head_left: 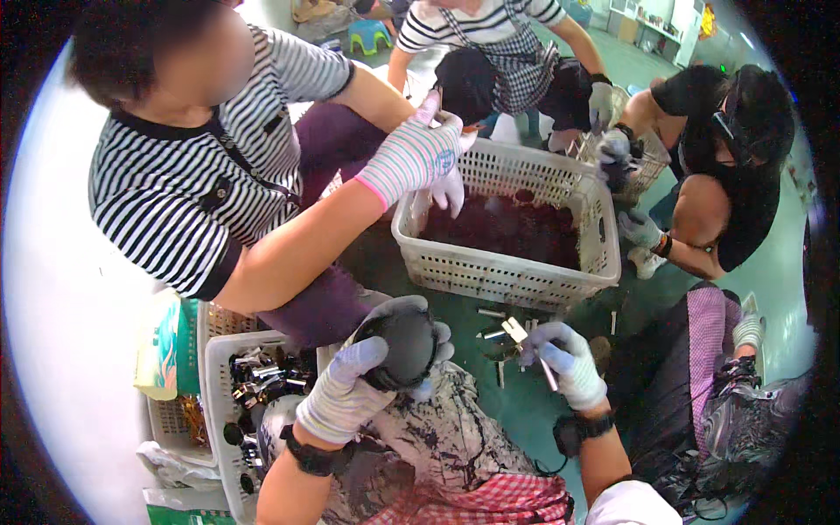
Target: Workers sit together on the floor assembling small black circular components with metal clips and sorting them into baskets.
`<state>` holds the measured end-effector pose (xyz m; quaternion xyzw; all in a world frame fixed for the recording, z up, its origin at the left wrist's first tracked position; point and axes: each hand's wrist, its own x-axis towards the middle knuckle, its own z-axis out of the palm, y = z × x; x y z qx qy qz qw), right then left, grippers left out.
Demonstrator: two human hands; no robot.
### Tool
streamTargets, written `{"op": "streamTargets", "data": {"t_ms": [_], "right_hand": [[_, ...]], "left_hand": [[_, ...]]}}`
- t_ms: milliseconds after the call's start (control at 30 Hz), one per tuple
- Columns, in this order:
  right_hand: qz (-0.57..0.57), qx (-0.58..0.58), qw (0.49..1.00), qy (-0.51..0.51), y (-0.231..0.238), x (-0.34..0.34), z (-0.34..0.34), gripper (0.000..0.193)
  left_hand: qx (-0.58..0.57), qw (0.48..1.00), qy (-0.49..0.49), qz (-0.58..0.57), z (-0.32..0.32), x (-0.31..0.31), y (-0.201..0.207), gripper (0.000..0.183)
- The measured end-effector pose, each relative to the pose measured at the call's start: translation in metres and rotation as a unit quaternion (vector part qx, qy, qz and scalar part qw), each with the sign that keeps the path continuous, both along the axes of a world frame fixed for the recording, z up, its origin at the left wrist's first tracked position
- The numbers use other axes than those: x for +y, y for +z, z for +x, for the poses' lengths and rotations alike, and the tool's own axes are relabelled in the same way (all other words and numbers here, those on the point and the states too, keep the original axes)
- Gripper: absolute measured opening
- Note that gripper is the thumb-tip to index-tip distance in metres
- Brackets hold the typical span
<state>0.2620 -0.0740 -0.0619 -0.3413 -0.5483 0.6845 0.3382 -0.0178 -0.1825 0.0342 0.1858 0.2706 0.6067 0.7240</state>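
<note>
My left hand (344,394), in a pale knit glove, has its fingers wrapped round a black, round, bowl-like part (398,352) above my lap. To the right of it, my gloved right hand (569,363) is closed on a slim silver rod (549,374). A pale gold forked piece (514,330) sticks out beyond the fingertips; I cannot tell whether it joins the rod. Small silver metal pieces (492,334) lie on the green floor just left of my right hand. My two hands are apart.
A white perforated basket (507,267) with dark contents stands ahead, co-workers (188,175) around it. Left of my lap, another white basket (219,411) holds shiny metal parts. Someone's dark-clothed legs (674,367) are at right. A stained cloth (437,429) covers my lap.
</note>
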Motion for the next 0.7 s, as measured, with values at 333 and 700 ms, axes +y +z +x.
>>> {"op": "streamTargets", "data": {"t_ms": [333, 700], "right_hand": [[0.063, 0.141, 0.978, 0.142, 0.107, -0.085, -0.024, 0.042], [0.017, 0.134, 0.977, 0.166, 0.103, -0.078, -0.034, 0.040]], "left_hand": [[0.091, 0.992, 0.008, 0.088, 0.006, -0.013, 0.001, 0.079], [0.193, 0.969, -0.049, 0.143, 0.009, -0.012, 0.012, 0.074]]}}
